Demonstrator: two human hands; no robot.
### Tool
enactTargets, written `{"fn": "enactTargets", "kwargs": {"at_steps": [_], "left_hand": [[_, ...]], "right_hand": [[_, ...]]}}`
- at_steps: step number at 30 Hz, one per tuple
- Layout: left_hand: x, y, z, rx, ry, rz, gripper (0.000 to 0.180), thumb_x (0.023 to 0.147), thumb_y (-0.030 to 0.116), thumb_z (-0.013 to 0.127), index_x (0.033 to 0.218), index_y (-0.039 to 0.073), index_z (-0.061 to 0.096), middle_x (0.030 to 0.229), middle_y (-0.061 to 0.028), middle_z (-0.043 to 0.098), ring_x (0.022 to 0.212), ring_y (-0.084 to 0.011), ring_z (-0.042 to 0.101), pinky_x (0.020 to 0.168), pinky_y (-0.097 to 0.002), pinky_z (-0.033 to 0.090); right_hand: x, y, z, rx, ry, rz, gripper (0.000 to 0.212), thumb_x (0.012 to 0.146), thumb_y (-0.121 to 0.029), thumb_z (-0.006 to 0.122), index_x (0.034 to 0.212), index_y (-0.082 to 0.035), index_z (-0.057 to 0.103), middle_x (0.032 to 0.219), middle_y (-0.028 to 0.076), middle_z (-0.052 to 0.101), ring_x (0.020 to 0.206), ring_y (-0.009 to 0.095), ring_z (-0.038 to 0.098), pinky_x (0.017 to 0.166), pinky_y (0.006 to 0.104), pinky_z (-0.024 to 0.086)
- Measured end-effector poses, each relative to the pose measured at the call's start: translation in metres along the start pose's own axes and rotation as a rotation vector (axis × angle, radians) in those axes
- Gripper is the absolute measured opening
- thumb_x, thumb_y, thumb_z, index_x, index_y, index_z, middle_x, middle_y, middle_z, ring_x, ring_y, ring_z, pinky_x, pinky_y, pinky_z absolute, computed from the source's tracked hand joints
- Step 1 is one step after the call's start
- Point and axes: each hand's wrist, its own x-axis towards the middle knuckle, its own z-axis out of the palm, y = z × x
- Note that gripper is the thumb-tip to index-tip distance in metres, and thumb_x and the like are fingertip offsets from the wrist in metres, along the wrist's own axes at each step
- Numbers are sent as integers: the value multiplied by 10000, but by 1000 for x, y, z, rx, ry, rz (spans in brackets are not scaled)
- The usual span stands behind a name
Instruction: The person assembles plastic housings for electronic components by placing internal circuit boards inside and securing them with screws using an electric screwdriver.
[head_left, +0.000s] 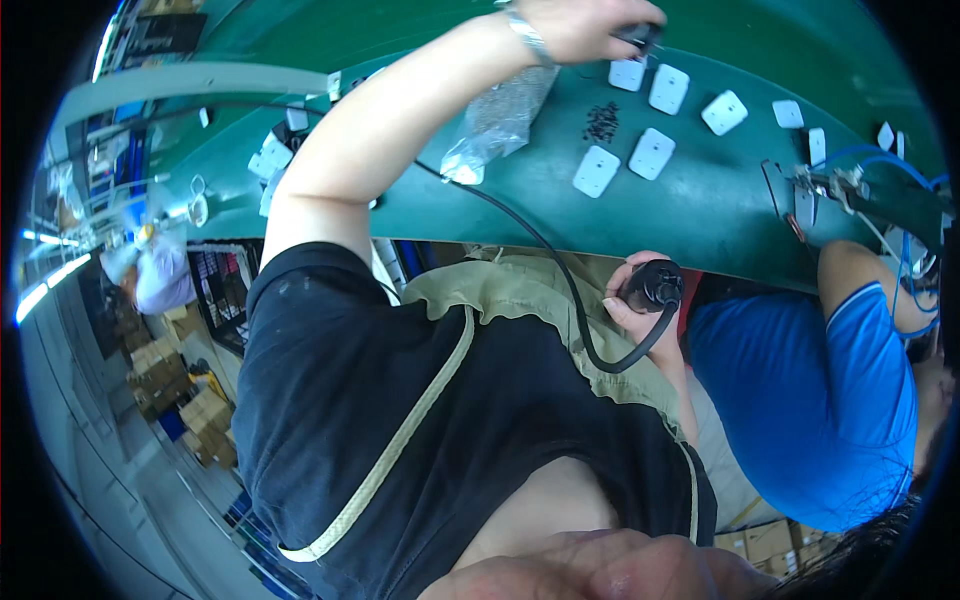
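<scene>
My left hand [585,28] reaches out over the far side of the green workbench [720,215], a shiny band around its wrist. Its fingers are closed on a small dark part [640,36], only partly visible. Close to my body, at the bench's near edge, my right hand [630,305] wraps around a black corded electric screwdriver [655,285]. The tool's cord [540,235] loops down and back across the bench to the left. Several white rounded plates [652,153] with small holes lie near my left hand, beside a pile of tiny dark screws [601,122].
A crumpled clear plastic bag [500,115] lies left of the screws. More white parts [270,158] are heaped at the left. On the right, a metal fixture [835,185] with blue tubes stands near a co-worker in a blue shirt [810,390]. Cardboard boxes [205,415] are stacked at left.
</scene>
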Motion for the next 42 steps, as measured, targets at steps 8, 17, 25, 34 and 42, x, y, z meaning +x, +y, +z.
{"fn": "enactTargets", "kwargs": {"at_steps": [8, 17, 25, 34, 42], "left_hand": [[-181, -24, -48, -76, 205, -471, 370, 671, 207, 669, 1017, 123, 571, 933, -74, 577, 832, -201, 573, 738, -301, 455], [-337, 30, -32, -362, 99, -797, 393, 614, 174, 682, 990, 121, 583, 850, -80, 568, 778, -229, 561, 690, -312, 461], [-348, -5, 77, 10, -5, -841, 412, 627, 195, 666, 1003, 110, 519, 879, -105, 551, 816, -282, 557, 689, -367, 447], [-341, 11, 40, 178, 83, -754, 457, 629, 223, 690, 1036, 100, 523, 982, -114, 538, 883, -271, 530, 739, -359, 434], [-269, 67, 9, -327, 308, -218, 473, 635, 257, 689, 1048, 95, 523, 1046, -69, 527, 971, -254, 496, 894, -389, 353]], "right_hand": [[10, -14, 54, -107, -113, 33, 525, 583, 37, 708, 1014, -35, 416, 777, 75, 549, 665, 122, 524, 582, 229, 439], [26, -26, 92, 17, -68, -232, 558, 652, -203, 704, 1068, -36, 372, 732, 100, 528, 614, 188, 510, 575, 324, 439], [40, -37, 114, 123, -21, -354, 473, 760, -378, 588, 1084, -72, 430, 780, 50, 459, 652, 154, 405, 612, 306, 320], [52, -44, 126, 155, 28, -467, 405, 766, -332, 586, 1051, -69, 470, 782, 68, 491, 666, 169, 428, 635, 317, 329], [53, -50, 136, 143, 6, -513, 360, 755, -209, 589, 1060, -65, 464, 769, 87, 535, 657, 190, 486, 593, 353, 381]]}}
